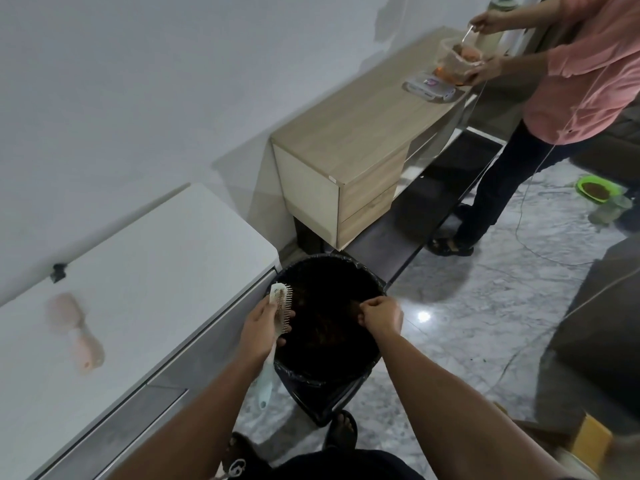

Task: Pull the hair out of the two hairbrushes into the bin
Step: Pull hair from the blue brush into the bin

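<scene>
While the left hand (258,323) gripped the white hairbrush (281,308) over the bin (313,370), the right hand (379,315) hovered there too — fingers pinched together. A pink hairbrush (74,332) lay on the tabletop (149,258).

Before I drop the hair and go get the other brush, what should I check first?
1. Right hand is over the bin: ok, it is above the opening.
2. Hair is pinched in the right hand: cannot tell, the fingers are closed and the bin is dark behind them.
3. White brush is clean: not ok, brownish hair shows among the bristles.
4. Left hand holds the white brush firmly: ok.
5. Pink brush is easy to find: ok, it lies on the white counter.
</scene>
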Demonstrator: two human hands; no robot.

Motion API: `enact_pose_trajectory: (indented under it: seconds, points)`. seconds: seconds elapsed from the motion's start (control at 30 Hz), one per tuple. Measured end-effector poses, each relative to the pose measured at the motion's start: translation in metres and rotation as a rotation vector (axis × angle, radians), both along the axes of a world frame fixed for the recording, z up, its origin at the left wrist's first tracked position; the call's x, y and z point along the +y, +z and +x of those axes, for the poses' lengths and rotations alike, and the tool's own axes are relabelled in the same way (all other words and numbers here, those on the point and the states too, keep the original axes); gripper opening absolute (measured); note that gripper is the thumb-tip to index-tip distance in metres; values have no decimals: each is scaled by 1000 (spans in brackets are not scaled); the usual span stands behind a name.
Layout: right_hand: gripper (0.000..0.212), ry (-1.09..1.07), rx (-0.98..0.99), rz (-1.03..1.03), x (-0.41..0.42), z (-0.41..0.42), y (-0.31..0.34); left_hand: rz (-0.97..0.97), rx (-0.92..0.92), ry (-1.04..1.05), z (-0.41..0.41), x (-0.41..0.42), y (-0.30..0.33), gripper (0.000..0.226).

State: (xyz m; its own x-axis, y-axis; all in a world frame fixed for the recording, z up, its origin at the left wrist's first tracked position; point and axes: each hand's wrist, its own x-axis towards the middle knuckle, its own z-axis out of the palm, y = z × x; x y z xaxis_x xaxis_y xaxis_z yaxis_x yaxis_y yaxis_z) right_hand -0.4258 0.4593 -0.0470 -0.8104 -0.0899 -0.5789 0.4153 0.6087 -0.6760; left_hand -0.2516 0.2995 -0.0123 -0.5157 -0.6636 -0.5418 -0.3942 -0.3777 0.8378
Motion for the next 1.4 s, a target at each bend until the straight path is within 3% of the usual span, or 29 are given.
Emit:
enact_pose_trajectory:
  seconds: [0.03,0.1,0.17,0.27,0.37,0.53,0.63,0.7,0.83,0.93,1.03,1.13,1.27,1.37,1.4]
  points:
    - [11,59,-12,-19,-4,2,4,49,6,5,0,-2,-2,31]
    - [42,245,-13,-111,-21,13,14,94,4,2,-4,-2,-3,32]
    - [58,359,17,-287,-42,32,31,55,-18,-59,-11,5,1,34]
    - [36,428,168,-388,-61,50,42,-27,-14,-188,-20,17,5,35]
    - [6,326,192,-365,-56,39,39,-107,0,-161,-16,20,5,38]
    - [19,102,75,-62,-12,4,5,-80,12,-33,-13,4,6,35]
    - [13,-17,-41,-51,5,-7,-4,-2,13,16,-9,-9,3,32]
    - [16,19,-32,-80,-2,-6,0,44,1,23,-7,-14,-3,29]
    - [49,302,76,-314,-42,26,31,156,65,-5,-20,-1,-2,37]
    - [29,432,171,-405,-63,46,44,159,76,-77,-27,13,5,34]
    - [5,390,193,-316,-57,39,38,219,82,-44,-27,13,0,41]
    - [13,283,133,-149,-29,20,22,240,120,37,-25,8,-2,46]
    - [20,4,31,-35,7,-3,10,269,162,102,-26,-1,-3,36]
    - [9,94,63,-98,-7,-4,18,277,128,107,-28,-12,-3,39]
    - [19,188,80,-148,-18,3,24,313,141,91,-29,-11,0,45]
